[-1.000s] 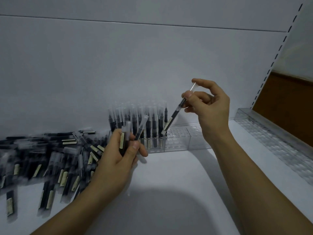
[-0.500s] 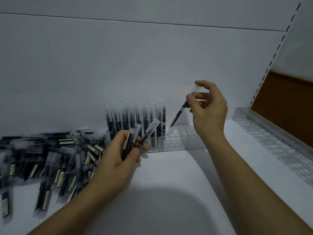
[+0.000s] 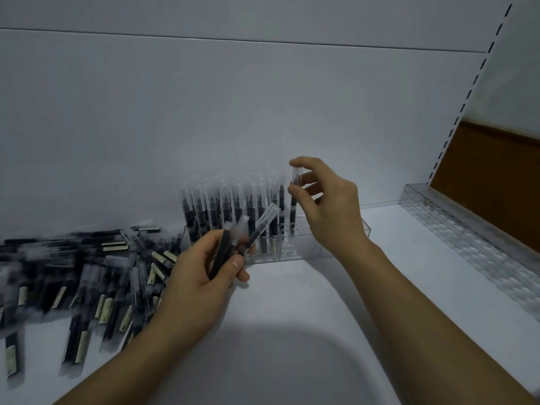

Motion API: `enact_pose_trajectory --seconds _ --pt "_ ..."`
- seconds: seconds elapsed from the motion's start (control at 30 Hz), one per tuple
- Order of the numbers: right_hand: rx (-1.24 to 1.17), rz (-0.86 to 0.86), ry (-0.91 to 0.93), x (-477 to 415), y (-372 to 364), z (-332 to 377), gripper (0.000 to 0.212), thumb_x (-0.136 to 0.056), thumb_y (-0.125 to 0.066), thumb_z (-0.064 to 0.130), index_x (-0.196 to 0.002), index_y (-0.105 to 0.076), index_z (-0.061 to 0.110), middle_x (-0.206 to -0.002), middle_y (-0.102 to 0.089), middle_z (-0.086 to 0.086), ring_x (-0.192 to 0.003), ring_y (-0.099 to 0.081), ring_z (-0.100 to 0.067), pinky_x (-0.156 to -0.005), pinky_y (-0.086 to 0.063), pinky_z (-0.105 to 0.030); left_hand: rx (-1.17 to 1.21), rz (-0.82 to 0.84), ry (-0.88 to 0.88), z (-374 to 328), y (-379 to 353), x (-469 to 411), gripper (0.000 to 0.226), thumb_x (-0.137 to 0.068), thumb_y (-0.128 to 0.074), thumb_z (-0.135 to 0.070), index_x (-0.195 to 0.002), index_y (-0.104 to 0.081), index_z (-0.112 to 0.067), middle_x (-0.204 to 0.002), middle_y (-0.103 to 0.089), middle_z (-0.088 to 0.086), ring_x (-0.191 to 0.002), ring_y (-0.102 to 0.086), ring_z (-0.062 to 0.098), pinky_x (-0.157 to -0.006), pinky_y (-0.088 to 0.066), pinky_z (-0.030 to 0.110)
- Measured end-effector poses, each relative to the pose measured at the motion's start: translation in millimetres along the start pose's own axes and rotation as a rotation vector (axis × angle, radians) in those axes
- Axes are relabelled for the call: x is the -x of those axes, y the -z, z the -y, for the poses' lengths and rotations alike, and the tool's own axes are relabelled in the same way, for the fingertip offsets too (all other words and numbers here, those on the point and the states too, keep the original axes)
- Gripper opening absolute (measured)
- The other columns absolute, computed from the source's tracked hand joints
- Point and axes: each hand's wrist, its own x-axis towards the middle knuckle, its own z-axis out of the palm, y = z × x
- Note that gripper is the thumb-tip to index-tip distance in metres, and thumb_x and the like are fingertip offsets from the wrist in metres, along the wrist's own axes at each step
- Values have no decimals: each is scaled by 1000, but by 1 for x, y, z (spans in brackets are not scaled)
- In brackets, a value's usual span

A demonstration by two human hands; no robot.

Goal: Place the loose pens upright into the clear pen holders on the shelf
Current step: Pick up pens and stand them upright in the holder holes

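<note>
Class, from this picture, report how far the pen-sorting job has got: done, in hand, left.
Done: rows of pens stand upright in the clear holder. In hand: the right hand pinches one pen upright beside the rows; the left hand holds spare pens. Left: the loose pile on the shelf.

The shelf [image 3: 292, 331] in front of me is white and flat. On my left lies a big heap of loose pens [image 3: 87, 276]. They are dark, with clear caps and pale labels, and they lie flat, crossing over each other. Some look blurry. At the back, close to the wall, sits a clear pen holder [image 3: 304, 251], just beside the heap. Rows of standing pens [image 3: 228, 206] fill its left part, caps up. On my right, well apart from the heap, a long clear holder [image 3: 467, 238] with a bumpy pattern runs along the side of the shelf.
</note>
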Motion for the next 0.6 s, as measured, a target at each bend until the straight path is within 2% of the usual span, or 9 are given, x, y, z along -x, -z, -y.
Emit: enact_pose_trajectory --seconds 0.23,0.33,0.43,0.5,0.6 --pt "35 -16 15 0 -3 0 28 -96 -67 18 -123 -63 26 -97 -67 11 -86 -67 -7 -76 -61 -35 87 -28 43 -2 -3 0 29 -95 -59 0 -101 -66 -28 -91 -72 -11 -81 -68 4 -65 -50 9" --pt "28 -131 79 0 -2 7 32 -94 -67 15 -125 -63 21 -105 -65 7 -89 -63 -7 -71 -54 -23 124 -42 38 -2 -2 -1 30 -96 -57 2 -104 -66 -25 -92 -71 -8 -81 -67 0 -66 -51 10" --pt "-124 -224 90 -1 6 21 15 -92 -67 9 -106 -67 15 -82 -64 6 -72 -60 -10 -62 -44 -17 116 -69 14 -1 0 -2 28 -97 -57 1 -108 -65 -24 -89 -72 -5 -80 -67 2 -67 -51 12" --pt "-261 -128 69 0 10 30 5 -94 -69 10 -96 -66 13 -64 -60 5 -58 -55 -12 -57 -41 -20 111 -82 -7 -1 1 -2 28 -97 -57 -1 -108 -66 -25 -88 -73 -6 -81 -67 3 -68 -51 12" --pt "-358 155 34 6 5 38 13 -93 -76 22 -98 -66 16 -57 -60 -4 -49 -52 -21 -50 -43 -28 111 -106 -40 -2 3 -3 29 -97 -57 -1 -109 -66 -26 -89 -73 -7 -83 -68 7 -69 -52 14"
